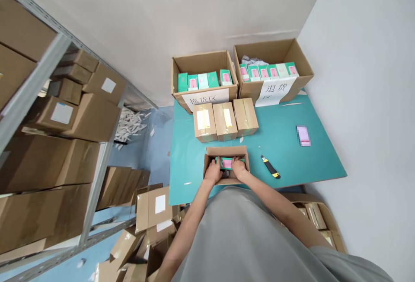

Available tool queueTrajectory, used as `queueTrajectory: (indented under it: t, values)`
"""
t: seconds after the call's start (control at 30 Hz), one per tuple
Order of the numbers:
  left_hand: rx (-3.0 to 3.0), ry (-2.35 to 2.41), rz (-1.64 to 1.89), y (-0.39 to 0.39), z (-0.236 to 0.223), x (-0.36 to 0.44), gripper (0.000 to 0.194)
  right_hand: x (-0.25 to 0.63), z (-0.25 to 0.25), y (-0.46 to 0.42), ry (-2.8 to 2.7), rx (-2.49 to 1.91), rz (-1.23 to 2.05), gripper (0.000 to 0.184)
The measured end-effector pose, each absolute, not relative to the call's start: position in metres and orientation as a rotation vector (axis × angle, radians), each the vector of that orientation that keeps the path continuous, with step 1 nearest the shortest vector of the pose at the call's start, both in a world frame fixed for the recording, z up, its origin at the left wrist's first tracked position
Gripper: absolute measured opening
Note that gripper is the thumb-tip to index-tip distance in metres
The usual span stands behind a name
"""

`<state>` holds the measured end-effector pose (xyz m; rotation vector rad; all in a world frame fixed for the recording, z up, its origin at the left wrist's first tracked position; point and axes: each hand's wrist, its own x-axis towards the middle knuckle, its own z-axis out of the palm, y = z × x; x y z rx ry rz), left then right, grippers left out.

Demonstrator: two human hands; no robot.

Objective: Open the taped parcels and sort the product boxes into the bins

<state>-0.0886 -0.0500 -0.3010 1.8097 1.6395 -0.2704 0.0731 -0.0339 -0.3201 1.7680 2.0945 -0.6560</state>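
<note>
An open small cardboard box (226,150) stands near the front edge of the green table (191,178). Inside it lies a green product box with a pink front (226,163). My left hand (214,171) grips the left end of this product box, and my right hand (239,167) grips its right end. The fingers of both hands are bent around it and partly hidden. A small dark thing, too small to name, shows in the carton below the product box. To the right of the carton lies a black and yellow utility knife (270,167).
Three taped cartons (225,122) stand behind the open box. Two large labelled boxes, left (207,60) and right (266,48), hold several green product boxes. A blurred pink item (304,136) lies at right. Shelves of cartons (48,161) and a carton pile (152,221) are at left.
</note>
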Motion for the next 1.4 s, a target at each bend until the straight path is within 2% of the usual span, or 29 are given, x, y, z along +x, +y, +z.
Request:
queueTrajectory:
  t: [0.2, 0.33, 0.5, 0.57, 0.7, 0.77, 0.97, 1.13, 1.4]
  values:
    - [1.594, 1.68, -0.137, -0.048, -0.296, -0.095, 0.091, 0.056, -0.31, -0.036, 2.1, 1.776, -0.603, 0.056]
    - [1.549, 1.657, -0.036, -0.047, -0.286, -0.11, 0.081, 0.063, -0.29, -0.048, 2.124, 1.751, -0.606, 0.052]
    - [1.456, 1.519, 0.504, -0.041, -0.268, -0.128, 0.065, 0.084, -0.248, -0.07, 2.12, 1.839, -0.717, 0.055]
    - [1.354, 1.51, 0.728, -0.034, -0.258, -0.127, 0.072, 0.085, -0.228, -0.069, 2.107, 1.956, -0.791, 0.052]
    - [1.197, 1.556, 1.016, -0.028, -0.232, -0.112, 0.103, 0.075, -0.187, -0.053, 2.11, 2.244, -0.846, 0.048]
    - [1.02, 1.44, 1.066, -0.033, -0.219, -0.103, 0.105, 0.07, -0.17, -0.042, 2.132, 2.422, -0.889, 0.046]
    - [0.466, 0.937, 1.092, -0.053, -0.191, -0.099, 0.073, 0.071, -0.133, -0.008, 2.249, 2.76, -1.238, 0.042]
    - [0.371, 0.89, 1.222, -0.04, -0.177, -0.109, 0.069, 0.075, -0.111, 0.013, 2.326, 2.688, -1.593, 0.047]
    - [0.409, 0.934, 1.299, -0.033, -0.155, -0.098, 0.069, 0.076, -0.101, 0.016, 2.529, 2.638, -1.677, 0.062]
